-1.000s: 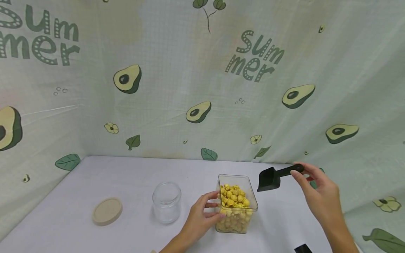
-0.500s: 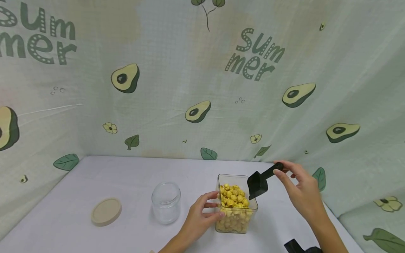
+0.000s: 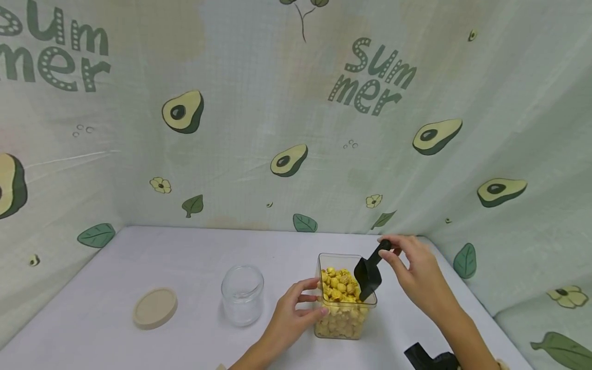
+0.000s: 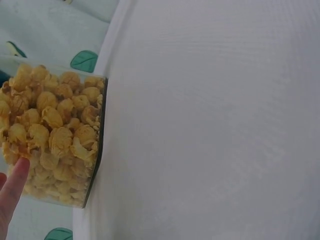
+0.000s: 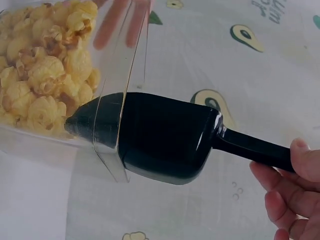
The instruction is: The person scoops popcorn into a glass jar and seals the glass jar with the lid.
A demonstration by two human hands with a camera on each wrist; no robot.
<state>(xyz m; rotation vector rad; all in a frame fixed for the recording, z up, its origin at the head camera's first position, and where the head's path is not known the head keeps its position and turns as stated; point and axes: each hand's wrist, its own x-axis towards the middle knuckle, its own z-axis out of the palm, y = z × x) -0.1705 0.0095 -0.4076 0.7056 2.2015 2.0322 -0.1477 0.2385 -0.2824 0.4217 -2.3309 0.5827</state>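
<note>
A clear square container (image 3: 342, 321) of yellow popcorn (image 3: 339, 285) stands on the table. My left hand (image 3: 290, 316) holds its left side, fingers along the wall and thumb on the near face; in the left wrist view one fingertip (image 4: 22, 167) lies against it. My right hand (image 3: 416, 275) pinches the handle of a black scoop (image 3: 368, 275). The scoop tilts down over the container's right rim, its tip inside at the popcorn. In the right wrist view the scoop's blade (image 5: 165, 137) crosses the rim, with the handle between thumb and fingers.
Left of the container stands a clear round jar (image 3: 242, 295) with its top uncovered. A beige round lid (image 3: 155, 308) lies farther left on the white table (image 3: 194, 257). A black device (image 3: 430, 357) is near my right forearm. A patterned cloth (image 3: 231, 118) hangs behind.
My right hand has brought the scoop leftward and down from right of the container to inside its rim, tilting it steeper. My left hand keeps its hold on the container.
</note>
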